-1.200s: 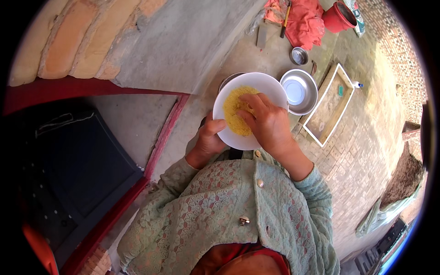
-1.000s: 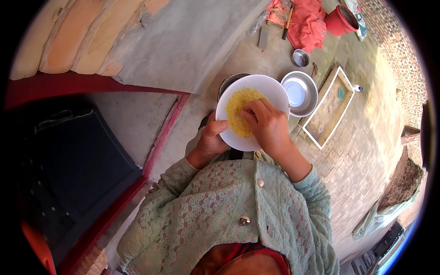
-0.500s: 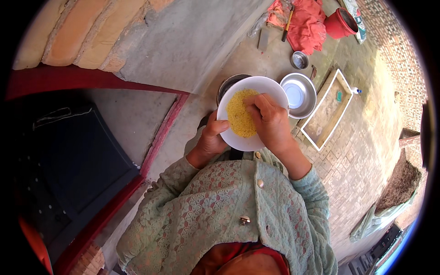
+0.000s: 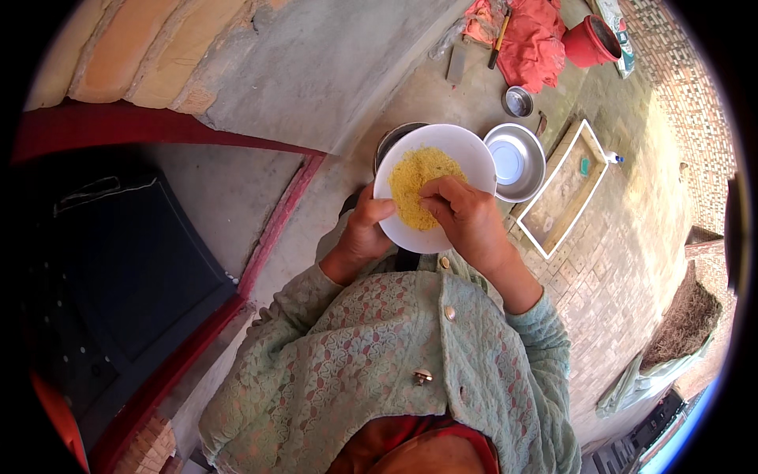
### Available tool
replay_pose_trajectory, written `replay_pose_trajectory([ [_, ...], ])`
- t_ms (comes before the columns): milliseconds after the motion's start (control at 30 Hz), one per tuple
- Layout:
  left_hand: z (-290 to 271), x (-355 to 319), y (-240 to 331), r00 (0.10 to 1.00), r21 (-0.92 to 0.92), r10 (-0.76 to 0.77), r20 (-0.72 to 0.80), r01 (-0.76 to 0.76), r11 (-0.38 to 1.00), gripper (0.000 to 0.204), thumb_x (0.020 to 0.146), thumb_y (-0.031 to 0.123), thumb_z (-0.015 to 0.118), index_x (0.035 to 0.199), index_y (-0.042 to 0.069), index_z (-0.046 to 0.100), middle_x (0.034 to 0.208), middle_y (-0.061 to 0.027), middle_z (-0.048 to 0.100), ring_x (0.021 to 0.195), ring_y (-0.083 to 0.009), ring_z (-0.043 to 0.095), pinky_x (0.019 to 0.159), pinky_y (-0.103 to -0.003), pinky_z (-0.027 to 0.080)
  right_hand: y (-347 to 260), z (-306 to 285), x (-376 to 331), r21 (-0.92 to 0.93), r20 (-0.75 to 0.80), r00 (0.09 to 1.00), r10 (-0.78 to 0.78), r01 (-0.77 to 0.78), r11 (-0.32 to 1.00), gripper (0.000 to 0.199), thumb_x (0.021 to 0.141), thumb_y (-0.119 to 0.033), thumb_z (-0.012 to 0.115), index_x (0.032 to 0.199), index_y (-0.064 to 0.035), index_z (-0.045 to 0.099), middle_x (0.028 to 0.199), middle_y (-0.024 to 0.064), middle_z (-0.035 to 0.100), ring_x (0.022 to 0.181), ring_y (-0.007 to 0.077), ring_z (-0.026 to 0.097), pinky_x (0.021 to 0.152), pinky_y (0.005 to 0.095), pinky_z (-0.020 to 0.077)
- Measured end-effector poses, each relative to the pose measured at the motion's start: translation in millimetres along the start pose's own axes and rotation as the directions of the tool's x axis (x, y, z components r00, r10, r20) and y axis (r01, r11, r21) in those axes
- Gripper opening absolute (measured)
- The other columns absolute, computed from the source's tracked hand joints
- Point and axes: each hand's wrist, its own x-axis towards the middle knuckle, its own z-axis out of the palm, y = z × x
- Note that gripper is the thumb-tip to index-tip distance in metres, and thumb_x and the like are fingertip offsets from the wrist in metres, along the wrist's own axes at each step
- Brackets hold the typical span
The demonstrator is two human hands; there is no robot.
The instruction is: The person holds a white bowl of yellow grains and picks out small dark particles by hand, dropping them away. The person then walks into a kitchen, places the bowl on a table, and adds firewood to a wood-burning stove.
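Observation:
My left hand (image 4: 365, 227) grips the rim of a white bowl (image 4: 474, 150), thumb on the inside of the left edge and the other fingers out of sight beneath. Yellow grain-like crumbs (image 4: 423, 166) are spread over the bowl's bottom. Over the right part of the crumbs is my right hand (image 4: 472, 217), thumb and fingers drawn together in a pinch. What lies between those fingertips is too small to make out. Behind the bowl's left side, a dark-rimmed pot (image 4: 388, 143) is mostly hidden.
A steel basin (image 4: 534, 162) and a small metal bowl (image 4: 518, 101) stand on the floor. Right of them lies a white-edged tray (image 4: 562, 189). Farther off are red cloth (image 4: 530, 47), a red bucket (image 4: 591, 41) and a yellow-black handled tool (image 4: 499, 39). A red-framed doorway (image 4: 264, 241) is at left.
My pinched right hand has shifted slightly down within the bowl, uncovering more crumbs at the top. The bowl has moved up a little in view, still in my left hand.

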Motion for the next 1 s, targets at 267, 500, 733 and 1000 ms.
replay_pose_trajectory([
  [267, 0, 2, 1, 1.000, 0.034, -0.012, -0.012, 0.012, 0.999, 0.064, 0.072, 0.028, 0.056, 0.126, -0.002, 0.041, 0.118, -0.0119, 0.052, 0.108, -0.0199, 0.052, 0.093, -0.033, 0.042, 6, 17, 4, -0.100, 0.063, 0.998, 0.008, -0.002, 0.995, 0.011, 0.080, -0.009, 0.059, 0.089, -0.0060, 0.055, 0.079, 0.0115, 0.060, 0.068, 0.0317, 0.062, 0.059, 0.0391, 0.0500],
  [500, -1, 5, 0, 1.000, 0.025, -0.007, -0.023, 0.008, 1.000, 0.064, 0.072, 0.028, 0.056, 0.127, -0.002, 0.041, 0.118, -0.0119, 0.052, 0.108, -0.0200, 0.052, 0.093, -0.033, 0.041, 11, 15, 2, -0.120, 0.083, 0.996, 0.021, -0.011, 0.993, 0.010, 0.081, -0.008, 0.057, 0.091, -0.0058, 0.056, 0.081, 0.0124, 0.060, 0.070, 0.0315, 0.062, 0.060, 0.0391, 0.0505],
  [733, -5, 7, 3, 1.000, -0.010, -0.006, -0.015, 0.006, 1.000, 0.066, 0.072, 0.027, 0.055, 0.128, -0.004, 0.040, 0.121, -0.0146, 0.053, 0.111, -0.0229, 0.053, 0.095, -0.034, 0.042, 4, -11, 1, -0.009, -0.095, 0.989, 0.114, -0.116, 0.993, 0.010, 0.081, -0.006, 0.063, 0.091, -0.0033, 0.060, 0.081, 0.0108, 0.063, 0.068, 0.0272, 0.063, 0.060, 0.0343, 0.0504],
  [1000, -17, 11, 7, 0.998, -0.015, 0.049, -0.044, -0.050, 0.999, 0.066, 0.073, 0.027, 0.054, 0.129, -0.004, 0.040, 0.122, -0.0152, 0.053, 0.112, -0.0239, 0.053, 0.095, -0.035, 0.041, 16, -19, -2, 0.359, -0.125, 0.893, 0.432, -0.365, 0.859, 0.006, 0.086, -0.004, 0.060, 0.092, -0.0010, 0.061, 0.072, 0.0036, 0.062, 0.050, 0.0056, 0.050, 0.046, 0.0213, 0.0423],
])
